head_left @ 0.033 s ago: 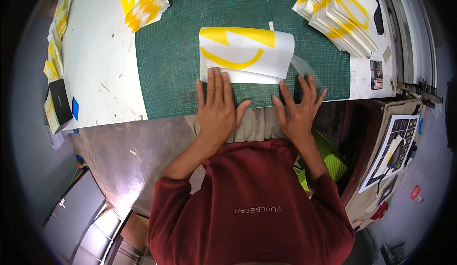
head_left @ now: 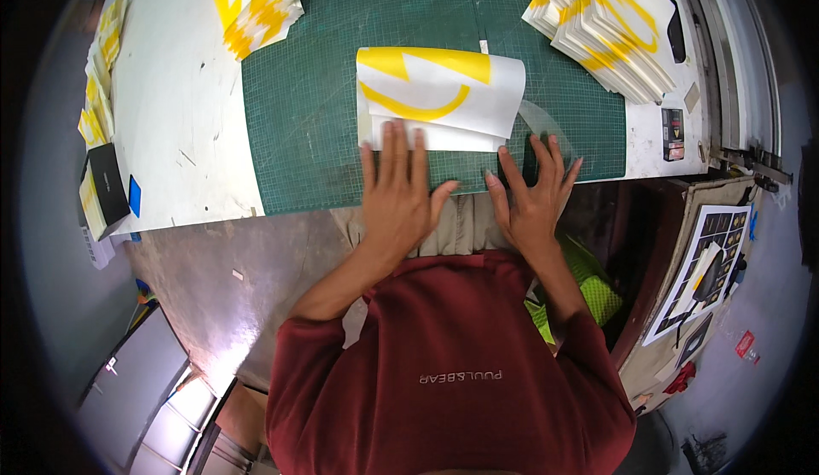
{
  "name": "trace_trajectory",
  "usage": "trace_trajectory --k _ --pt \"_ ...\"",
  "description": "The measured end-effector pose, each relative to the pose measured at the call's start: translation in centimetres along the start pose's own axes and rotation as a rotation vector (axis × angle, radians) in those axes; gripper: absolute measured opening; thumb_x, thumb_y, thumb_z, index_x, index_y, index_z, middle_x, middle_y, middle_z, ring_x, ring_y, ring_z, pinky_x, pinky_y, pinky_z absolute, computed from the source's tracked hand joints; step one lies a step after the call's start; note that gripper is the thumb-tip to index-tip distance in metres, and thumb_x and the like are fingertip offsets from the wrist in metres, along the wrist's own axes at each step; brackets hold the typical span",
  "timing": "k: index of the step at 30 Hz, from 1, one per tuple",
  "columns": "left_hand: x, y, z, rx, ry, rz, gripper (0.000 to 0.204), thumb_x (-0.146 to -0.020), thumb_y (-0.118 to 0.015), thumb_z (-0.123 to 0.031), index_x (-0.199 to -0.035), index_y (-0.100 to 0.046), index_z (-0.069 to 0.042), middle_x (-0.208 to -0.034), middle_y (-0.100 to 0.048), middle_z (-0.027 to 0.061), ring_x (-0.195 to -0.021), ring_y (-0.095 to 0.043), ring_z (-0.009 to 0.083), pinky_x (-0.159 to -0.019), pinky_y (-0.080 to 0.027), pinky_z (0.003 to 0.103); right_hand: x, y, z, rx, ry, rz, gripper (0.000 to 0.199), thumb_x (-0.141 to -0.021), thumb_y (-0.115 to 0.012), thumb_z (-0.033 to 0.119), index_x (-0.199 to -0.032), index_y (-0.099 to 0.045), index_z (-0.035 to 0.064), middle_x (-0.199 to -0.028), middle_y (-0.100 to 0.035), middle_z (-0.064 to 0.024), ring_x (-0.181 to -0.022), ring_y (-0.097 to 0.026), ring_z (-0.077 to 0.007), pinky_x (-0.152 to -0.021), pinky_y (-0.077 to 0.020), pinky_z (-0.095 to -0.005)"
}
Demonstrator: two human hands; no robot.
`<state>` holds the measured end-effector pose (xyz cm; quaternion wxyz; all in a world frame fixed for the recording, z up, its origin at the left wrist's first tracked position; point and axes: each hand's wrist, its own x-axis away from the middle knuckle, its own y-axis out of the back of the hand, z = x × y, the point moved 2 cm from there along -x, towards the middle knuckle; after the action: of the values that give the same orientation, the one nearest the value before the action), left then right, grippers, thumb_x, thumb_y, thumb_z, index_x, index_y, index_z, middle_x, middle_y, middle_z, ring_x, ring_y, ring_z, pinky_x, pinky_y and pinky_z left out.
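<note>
Folded sheet [head_left: 444,91] lies beyond the outspread left grip [head_left: 397,200] and right grip [head_left: 535,203], apparently touching the left.

worktop [head_left: 183,91] bright | glare on floor [head_left: 232,343], lower left | edges bent, corners black

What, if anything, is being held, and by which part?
Nothing is held: open left hand overlaps the folded sheet; open right hand is near its corner.

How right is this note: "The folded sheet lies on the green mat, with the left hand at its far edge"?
One detail is wrong: the left hand is at the near edge, as the head view shows. The folded sheet does lie on the green mat.
</note>
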<state>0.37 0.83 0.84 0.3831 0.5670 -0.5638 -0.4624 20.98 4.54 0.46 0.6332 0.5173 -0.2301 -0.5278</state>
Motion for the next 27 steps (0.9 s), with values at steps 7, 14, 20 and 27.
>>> trace_trajectory --k 7,14,20,27 --pt "-0.2 -0.6 -1.9 0.137 -0.105 0.044 0.075 -0.096 -0.064 -0.046 -0.155 -0.044 -0.003 -0.164 -0.036 0.0226 -0.152 -0.032 0.043 -0.122 -0.027 0.057 -5.7 2.3 -1.9 -0.491 -0.035 -0.223 0.06 -0.096 -0.07 0.018 -0.148 -0.049 -0.0032 -0.125 -0.062 -0.0211 -0.111 -0.064 -0.0313 -0.095 -0.0502 -0.0351" --pt "-3.2 -0.2 1.7 0.145 -0.214 0.012 0.044 -0.095 -0.069 -0.028 -0.134 -0.064 -0.008 -0.145 -0.055 0.0094 -0.13 -0.052 0.0299 -0.107 -0.041 0.048 -15.1 -2.5 -4.2 -1.869 -0.577 0.29 0.075 -0.101 -0.066 0.02 -0.159 -0.024 -0.0024 -0.12 -0.066 -0.012 -0.108 -0.065 -0.0208 -0.097 -0.0507 -0.0365" --pt "-4.8 2.0 2.7 0.15 -0.199 -0.051 0.046 -0.091 -0.073 -0.024 -0.135 -0.066 -0.014 -0.138 -0.059 0.0073 -0.124 -0.055 0.029 -0.105 -0.04 0.048 -12.3 0.4 -1.8 -0.534 -0.05 0.017 0.073 -0.084 -0.081 0.016 -0.148 -0.049 0.0025 -0.12 -0.068 -0.0146 -0.112 -0.065 -0.0305 -0.103 -0.0488 -0.0413" --pt "-5.6 3.0 5.3 0.121 -0.333 0.082 0.068 -0.088 -0.076 -0.043 -0.147 -0.057 -0.016 -0.154 -0.049 0.0111 -0.135 -0.05 0.0315 -0.113 -0.034 0.056 -11.7 0.3 -0.5 -0.161 0.421 0.483 0.1 -0.068 -0.088 0.044 -0.153 -0.048 0.0085 -0.163 -0.041 -0.0137 -0.156 -0.028 -0.0317 -0.125 -0.01 -0.068"
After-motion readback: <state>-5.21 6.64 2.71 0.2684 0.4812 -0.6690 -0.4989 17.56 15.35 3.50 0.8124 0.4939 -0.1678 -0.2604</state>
